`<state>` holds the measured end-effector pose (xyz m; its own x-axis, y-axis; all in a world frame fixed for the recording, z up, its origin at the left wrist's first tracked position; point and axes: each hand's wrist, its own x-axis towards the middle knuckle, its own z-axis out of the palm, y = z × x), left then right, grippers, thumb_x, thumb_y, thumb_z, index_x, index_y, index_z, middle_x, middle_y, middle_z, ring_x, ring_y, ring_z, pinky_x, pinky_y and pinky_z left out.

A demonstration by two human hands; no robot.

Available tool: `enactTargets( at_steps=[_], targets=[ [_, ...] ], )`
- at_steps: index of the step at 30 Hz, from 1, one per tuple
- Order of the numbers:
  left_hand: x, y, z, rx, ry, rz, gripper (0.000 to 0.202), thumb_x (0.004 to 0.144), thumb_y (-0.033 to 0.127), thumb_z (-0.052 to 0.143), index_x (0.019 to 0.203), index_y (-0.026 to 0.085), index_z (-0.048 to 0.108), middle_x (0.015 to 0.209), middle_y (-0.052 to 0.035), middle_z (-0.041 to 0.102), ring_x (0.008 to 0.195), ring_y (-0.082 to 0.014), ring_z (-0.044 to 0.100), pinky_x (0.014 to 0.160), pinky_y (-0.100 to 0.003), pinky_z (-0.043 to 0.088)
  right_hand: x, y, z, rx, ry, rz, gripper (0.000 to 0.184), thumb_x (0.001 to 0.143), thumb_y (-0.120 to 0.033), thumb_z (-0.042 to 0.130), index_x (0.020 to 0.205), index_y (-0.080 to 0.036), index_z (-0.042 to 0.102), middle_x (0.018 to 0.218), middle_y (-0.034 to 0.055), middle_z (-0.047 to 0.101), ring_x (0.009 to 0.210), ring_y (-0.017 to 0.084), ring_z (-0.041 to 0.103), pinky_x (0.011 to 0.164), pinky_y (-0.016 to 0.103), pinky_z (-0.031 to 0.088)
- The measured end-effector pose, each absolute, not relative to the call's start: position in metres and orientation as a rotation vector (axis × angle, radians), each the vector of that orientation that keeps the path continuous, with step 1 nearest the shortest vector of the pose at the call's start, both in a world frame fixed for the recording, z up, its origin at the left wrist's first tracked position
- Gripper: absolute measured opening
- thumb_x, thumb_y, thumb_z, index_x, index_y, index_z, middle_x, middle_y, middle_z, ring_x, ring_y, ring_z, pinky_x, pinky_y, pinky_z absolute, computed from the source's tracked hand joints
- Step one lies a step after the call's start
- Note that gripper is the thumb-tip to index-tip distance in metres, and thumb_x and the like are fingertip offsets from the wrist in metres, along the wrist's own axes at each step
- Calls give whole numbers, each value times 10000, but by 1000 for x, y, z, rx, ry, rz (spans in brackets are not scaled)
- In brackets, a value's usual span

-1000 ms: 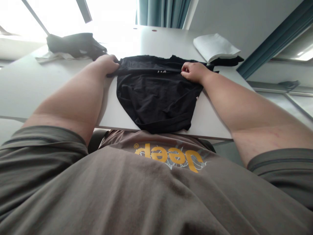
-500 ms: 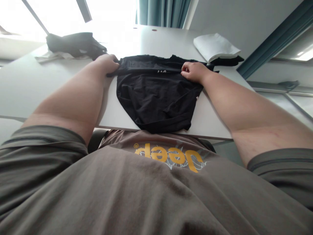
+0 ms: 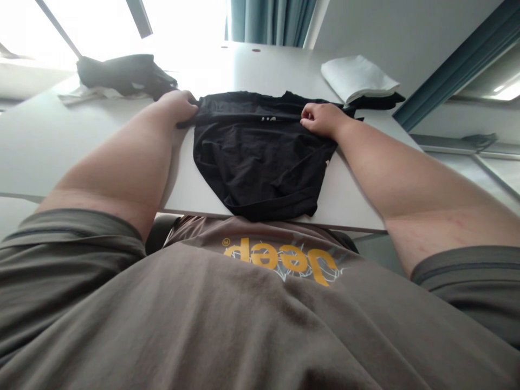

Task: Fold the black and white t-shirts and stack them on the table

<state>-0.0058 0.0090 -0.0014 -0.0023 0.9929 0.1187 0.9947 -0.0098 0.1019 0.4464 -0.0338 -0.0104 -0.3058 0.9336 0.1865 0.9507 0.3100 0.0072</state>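
A black T-shirt (image 3: 260, 162) lies spread on the white table, its lower end reaching the near edge and wrinkled. A small white print shows across its upper part. At the shirt's upper left, by a sleeve, my left hand (image 3: 184, 105) is closed on the fabric, with its fingertips partly hidden. My right hand (image 3: 320, 118) rests on the right side of the shirt beside the print. Its fingers are curled in a pinch on the black cloth.
Dark folded clothes (image 3: 122, 73) over a pale piece lie at the far left of the white table (image 3: 357, 189). A folded white cloth (image 3: 359, 78) sits on a black one at the far right. Teal curtains (image 3: 272, 21) hang beyond the far edge.
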Motion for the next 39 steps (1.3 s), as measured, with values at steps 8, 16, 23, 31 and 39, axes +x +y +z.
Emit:
enactTargets(
  at_steps=[8,16,23,31,39],
  targets=[
    [-5,9,-1,-2202,-2184,-199,618,932,452,681,1492,190,668,1441,-105,653,1208,-344,614,1031,-470,515,447,-32,-11,-1752,-2409,-148,337,996,-332,582,1247,-156,724,1176,135,750,1001,267,653,905,368,464],
    [-1,4,0,-2177,-2192,-199,551,955,465,686,1440,205,704,1386,-105,684,1199,-352,624,1022,-449,516,446,-34,-10,-1754,-2418,-174,326,992,-324,577,1230,-155,722,1175,135,750,1015,279,671,894,365,470],
    [-3,5,0,-2182,-2180,-187,573,966,474,659,1459,184,689,1410,-95,674,1196,-325,618,1035,-444,517,444,-37,-9,-1767,-2430,-175,332,996,-311,564,1242,-144,712,1194,145,749,1030,283,668,905,368,463],
    [-4,5,-1,-2172,-2153,-160,577,967,459,628,1475,190,678,1412,-97,673,1196,-336,617,1022,-446,523,442,-40,-7,-1787,-2423,-146,337,1004,-310,561,1259,-145,707,1218,151,743,1047,291,662,931,379,459],
    [-4,6,-3,-2168,-2161,-162,571,958,453,644,1464,192,686,1382,-98,691,1166,-327,625,977,-426,529,444,-37,-9,-1766,-2422,-152,307,1011,-314,566,1234,-158,707,1185,141,747,1023,287,665,917,380,466]
  ],
)
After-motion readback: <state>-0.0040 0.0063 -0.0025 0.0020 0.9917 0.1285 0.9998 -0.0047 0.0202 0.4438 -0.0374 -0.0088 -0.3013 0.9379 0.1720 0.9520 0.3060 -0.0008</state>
